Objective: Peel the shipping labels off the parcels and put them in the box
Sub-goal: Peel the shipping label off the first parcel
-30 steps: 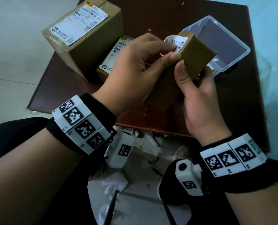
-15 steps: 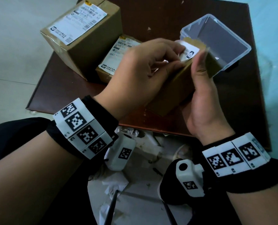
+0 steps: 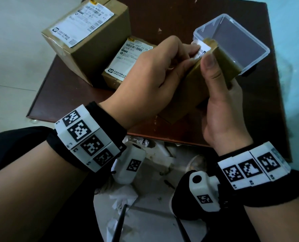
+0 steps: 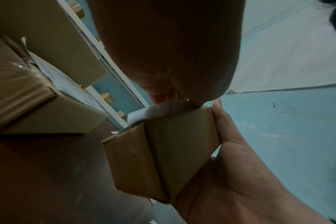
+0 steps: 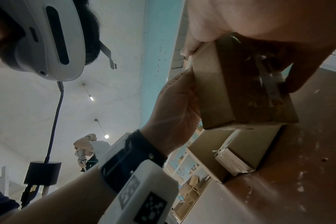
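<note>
You're early on: right hand (image 3: 222, 102) grips the small parcel (image 3: 185, 95) just in front of the clear box (image 3: 260, 55), left hand (image 3: 154, 81) pinching its part-lifted label (image 3: 203, 48); 2 parcels behind w/ labels on.

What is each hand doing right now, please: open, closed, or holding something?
Left hand: closed, fingers pinching the shipping label on the small parcel.
Right hand: closed around the small parcel, holding it above the table.
</note>
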`<action>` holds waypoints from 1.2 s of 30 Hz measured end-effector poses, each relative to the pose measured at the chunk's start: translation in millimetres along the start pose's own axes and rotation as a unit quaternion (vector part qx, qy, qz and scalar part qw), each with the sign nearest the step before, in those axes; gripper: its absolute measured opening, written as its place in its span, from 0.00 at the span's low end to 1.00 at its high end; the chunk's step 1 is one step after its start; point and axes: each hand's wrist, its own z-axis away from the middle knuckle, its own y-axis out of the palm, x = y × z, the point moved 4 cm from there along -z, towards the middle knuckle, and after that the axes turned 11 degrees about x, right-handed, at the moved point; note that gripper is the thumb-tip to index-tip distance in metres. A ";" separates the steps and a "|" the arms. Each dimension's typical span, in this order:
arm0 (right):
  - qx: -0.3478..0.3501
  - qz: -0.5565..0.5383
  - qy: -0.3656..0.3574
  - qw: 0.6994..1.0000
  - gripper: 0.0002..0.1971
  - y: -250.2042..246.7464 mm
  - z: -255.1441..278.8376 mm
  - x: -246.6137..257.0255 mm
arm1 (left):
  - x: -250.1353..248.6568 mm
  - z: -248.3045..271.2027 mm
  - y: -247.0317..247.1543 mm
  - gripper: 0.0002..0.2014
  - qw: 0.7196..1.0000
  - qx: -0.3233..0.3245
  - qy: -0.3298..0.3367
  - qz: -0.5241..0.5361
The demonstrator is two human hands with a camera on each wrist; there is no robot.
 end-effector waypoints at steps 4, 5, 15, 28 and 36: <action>0.015 -0.001 -0.008 1.000 0.34 1.9 0.1 0.7 | -1.0 -0.5 -2.5 0.07 1.000 -0.005 0.005 0.002; 0.019 -0.001 -0.002 1.000 0.35 1.9 0.1 0.3 | -0.7 -0.8 -3.0 0.07 1.000 0.002 0.004 0.005; 0.043 -0.012 -0.001 0.999 0.19 0.4 0.4 -0.8 | 5.1 -1.8 -3.2 0.06 0.997 0.052 -0.018 0.051; 0.087 -0.011 -0.002 0.996 0.44 3.6 -1.5 7.0 | -2.1 0.2 -8.1 0.13 0.979 0.004 -0.097 0.179; 0.064 0.001 -0.028 0.998 0.59 7.5 -2.2 1.1 | 2.3 -0.3 -3.7 0.16 0.990 -0.045 -0.095 0.094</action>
